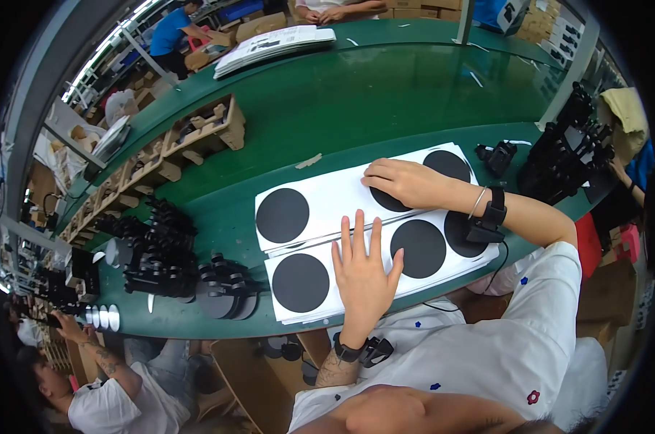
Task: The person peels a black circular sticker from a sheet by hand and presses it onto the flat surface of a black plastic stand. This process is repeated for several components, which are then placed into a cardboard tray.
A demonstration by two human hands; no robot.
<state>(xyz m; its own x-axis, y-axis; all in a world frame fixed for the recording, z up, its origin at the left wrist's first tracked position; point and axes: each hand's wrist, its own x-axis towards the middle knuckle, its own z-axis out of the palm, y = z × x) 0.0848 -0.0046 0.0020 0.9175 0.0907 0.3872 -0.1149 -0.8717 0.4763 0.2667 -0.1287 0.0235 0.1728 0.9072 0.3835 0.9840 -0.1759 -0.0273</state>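
Two stacks of white sheets lie in front of me, a far one (335, 213) and a near one (327, 307), both with big black discs. On the near stack my left hand (364, 278) rests flat, its fingers spread between two discs, a left disc (300, 283) and a middle disc (418, 249). My right hand (411, 184) lies across the far stack with fingers slightly bent, partly covering a black disc (391, 202); its thumb is hidden. Neither hand visibly holds anything. More discs show at the far stack's left end (283, 215) and right end (447, 166).
Black jointed parts with round bases (228, 289) cluster at left, beside a darker heap (157, 249). Brown moulded trays (204, 130) line the far left. Black parts (570, 155) stand at right near a small black piece (497, 158). A paper stack (275, 49) lies beyond. Other people work nearby.
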